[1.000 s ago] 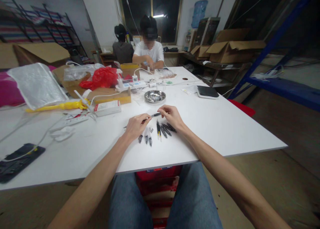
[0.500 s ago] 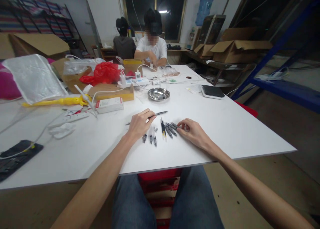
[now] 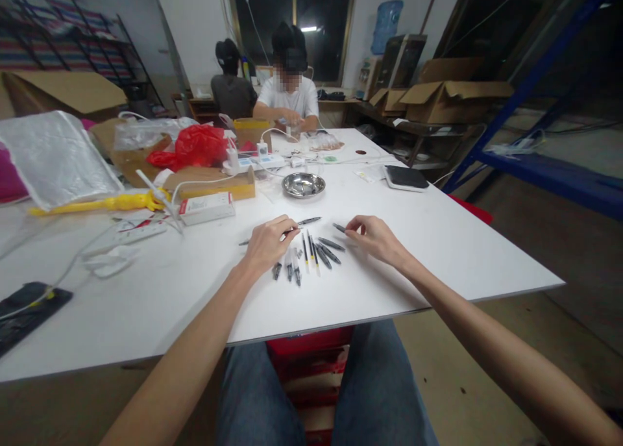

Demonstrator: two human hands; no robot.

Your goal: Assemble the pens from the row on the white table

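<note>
Several pens (image 3: 329, 254) on the worktop (image 3: 438, 258), thin refills (image 3: 310, 246) just beside them, my left hand (image 3: 268, 241) pinching a thin dark piece (image 3: 291, 230), my right hand (image 3: 374, 237) gripping a dark pen (image 3: 339, 227), bowl (image 3: 304, 185) beyond.

This place looks like a small workshop. Beyond the two hands, open brown cardboard boxes (image 3: 457, 102) stand on a dark shelf, and a person in a white T-shirt (image 3: 288, 99) works at the same long white table (image 3: 389, 238).
</note>
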